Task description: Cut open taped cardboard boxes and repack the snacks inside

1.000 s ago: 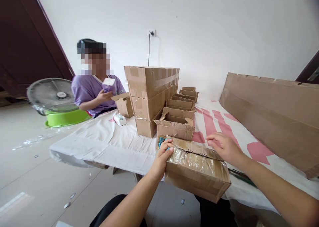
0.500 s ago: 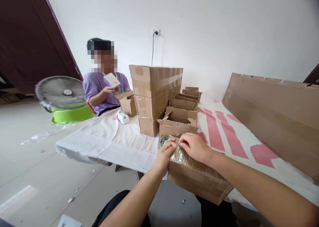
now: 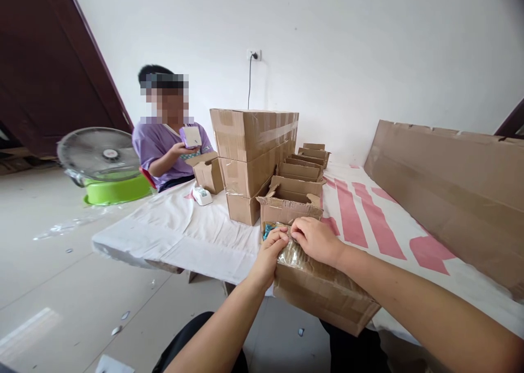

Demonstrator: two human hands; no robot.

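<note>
A long cardboard box point(image 3: 323, 302) with shiny clear packing tape point(image 3: 292, 257) on top lies at the near edge of the table. My left hand point(image 3: 270, 253) is closed over its far left edge, fingers bent. Beside it, my right hand point(image 3: 317, 241) rests on the box top with its fingers curled and pinched near the tape's end. What those fingertips hold, if anything, is hidden. Something blue point(image 3: 268, 230) shows by my left fingertips. Just beyond stands an open empty-looking cardboard box point(image 3: 291, 209).
Taped cardboard boxes point(image 3: 245, 176) are stacked on the cloth-covered table point(image 3: 176, 236), with several open boxes behind. A white device point(image 3: 202, 196) lies left of the stack. A person in purple point(image 3: 167, 149) holds a small purple-and-white box point(image 3: 190, 137). A large cardboard sheet point(image 3: 442, 187) leans at right.
My hands stay at almost the same spot on the taped box. Across the table, the person has turned the small purple-and-white box more upright and moved it slightly right.
</note>
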